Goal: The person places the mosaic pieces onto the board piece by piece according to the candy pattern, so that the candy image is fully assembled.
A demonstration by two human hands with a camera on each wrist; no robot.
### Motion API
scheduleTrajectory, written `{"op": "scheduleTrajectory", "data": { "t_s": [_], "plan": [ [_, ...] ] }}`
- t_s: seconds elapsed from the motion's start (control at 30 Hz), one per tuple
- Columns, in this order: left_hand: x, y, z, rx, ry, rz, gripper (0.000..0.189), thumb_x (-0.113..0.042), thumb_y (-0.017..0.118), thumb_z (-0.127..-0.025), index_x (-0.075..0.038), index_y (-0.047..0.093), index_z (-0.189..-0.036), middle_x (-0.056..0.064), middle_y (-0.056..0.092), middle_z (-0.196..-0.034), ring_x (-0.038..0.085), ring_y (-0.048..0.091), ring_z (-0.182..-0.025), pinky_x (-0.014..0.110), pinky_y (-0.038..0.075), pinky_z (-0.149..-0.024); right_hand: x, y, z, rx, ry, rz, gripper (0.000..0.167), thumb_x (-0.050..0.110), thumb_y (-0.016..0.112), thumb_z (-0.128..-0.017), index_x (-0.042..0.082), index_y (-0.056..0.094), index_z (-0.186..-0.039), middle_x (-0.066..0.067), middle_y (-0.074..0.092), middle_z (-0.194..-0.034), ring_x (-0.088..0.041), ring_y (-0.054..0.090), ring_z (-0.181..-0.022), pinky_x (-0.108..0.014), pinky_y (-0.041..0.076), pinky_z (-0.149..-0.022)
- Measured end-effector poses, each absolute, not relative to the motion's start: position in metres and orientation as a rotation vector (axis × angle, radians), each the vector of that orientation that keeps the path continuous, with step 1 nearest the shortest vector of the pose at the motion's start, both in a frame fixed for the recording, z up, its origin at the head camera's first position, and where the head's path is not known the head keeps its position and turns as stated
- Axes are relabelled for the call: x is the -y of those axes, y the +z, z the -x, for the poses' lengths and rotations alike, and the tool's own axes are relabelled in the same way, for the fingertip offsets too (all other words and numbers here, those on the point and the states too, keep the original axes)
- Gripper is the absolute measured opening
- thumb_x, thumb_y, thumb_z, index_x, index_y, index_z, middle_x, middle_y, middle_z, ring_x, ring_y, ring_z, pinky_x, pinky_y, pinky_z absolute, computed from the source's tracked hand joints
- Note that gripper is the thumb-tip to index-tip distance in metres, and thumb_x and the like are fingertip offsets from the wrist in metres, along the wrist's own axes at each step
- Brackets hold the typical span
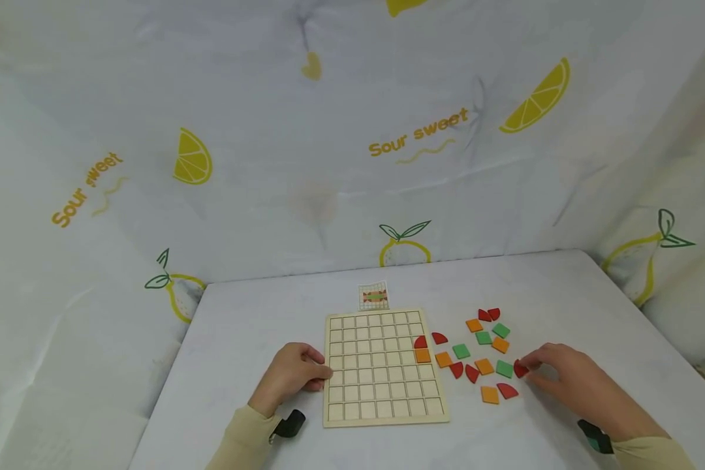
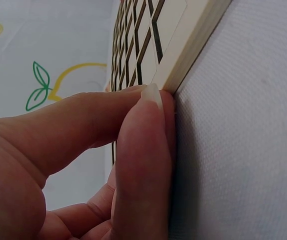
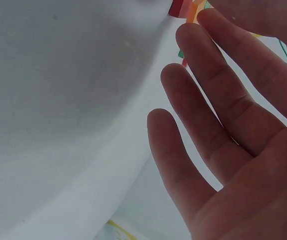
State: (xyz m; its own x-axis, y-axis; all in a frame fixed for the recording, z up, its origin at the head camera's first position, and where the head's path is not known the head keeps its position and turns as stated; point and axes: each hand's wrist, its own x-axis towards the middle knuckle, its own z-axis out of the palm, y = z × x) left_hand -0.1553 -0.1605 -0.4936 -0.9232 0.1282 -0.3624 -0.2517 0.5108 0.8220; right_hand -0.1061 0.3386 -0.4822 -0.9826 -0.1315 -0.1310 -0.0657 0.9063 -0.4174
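Observation:
A square wooden grid board (image 1: 385, 418) lies on the table. My left hand (image 1: 298, 373) pinches its left edge; in the left wrist view the thumb (image 2: 142, 150) and index finger (image 2: 93, 112) meet at the board's pale rim (image 2: 183, 50). My right hand (image 1: 570, 378) pinches a red quarter-circle tile (image 1: 520, 369) with thumb and index finger, at the right end of the scattered tiles. In the right wrist view the other fingers (image 3: 183, 95) reach out nearly straight, and the pinch itself is hidden. On the board's right edge sit a red quarter-circle (image 1: 420, 342) and an orange square (image 1: 422, 356).
Between board and right hand lie loose flat tiles: green squares such as one (image 1: 461, 351), orange squares such as another (image 1: 489, 395), and red quarter-circles such as one (image 1: 507, 391). A small pattern card (image 1: 364, 288) lies behind the board. A lemon-print cloth (image 1: 311, 196) hangs behind the table.

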Motion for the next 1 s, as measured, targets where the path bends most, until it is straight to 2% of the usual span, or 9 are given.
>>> {"op": "scheduleTrajectory", "data": {
  "t_s": [0.23, 0.77, 1.0],
  "plan": [
    [0.1607, -0.4943, 0.155, -2.375, 1.386, 0.105, 0.032, -0.016, 0.091, -0.085, -0.002, 0.072, -0.106, 0.007, 0.076, -0.083, 0.013, 0.073, -0.066, 0.028, 0.064, -0.063, -0.3418, -0.4841, 0.1098, -2.912, -0.618, 0.152, 0.026, 0.011, 0.088, -0.088, 0.008, 0.079, -0.112, 0.002, 0.074, -0.102, -0.026, 0.068, -0.101, -0.06, 0.061, -0.095],
    [0.159, -0.4923, 0.1542, -2.375, 1.407, 0.085, 0.03, -0.013, 0.09, -0.086, -0.001, 0.071, -0.106, 0.007, 0.076, -0.083, 0.012, 0.073, -0.066, 0.028, 0.064, -0.064, -0.3419, -0.4857, 0.1146, -2.881, -0.57, 0.065, 0.037, 0.024, 0.092, -0.087, 0.002, 0.078, -0.114, -0.004, 0.074, -0.104, -0.028, 0.067, -0.099, -0.062, 0.06, -0.095],
    [0.1593, -0.4907, 0.1531, -2.36, 1.426, 0.091, 0.031, -0.012, 0.09, -0.086, 0.0, 0.07, -0.107, 0.008, 0.076, -0.084, 0.011, 0.073, -0.065, 0.027, 0.064, -0.063, -0.3399, -0.4884, 0.1136, -2.909, -0.573, 0.031, 0.043, 0.036, 0.093, -0.084, 0.004, 0.079, -0.109, -0.004, 0.074, -0.101, -0.028, 0.066, -0.096, -0.062, 0.06, -0.092]
  ]
}}
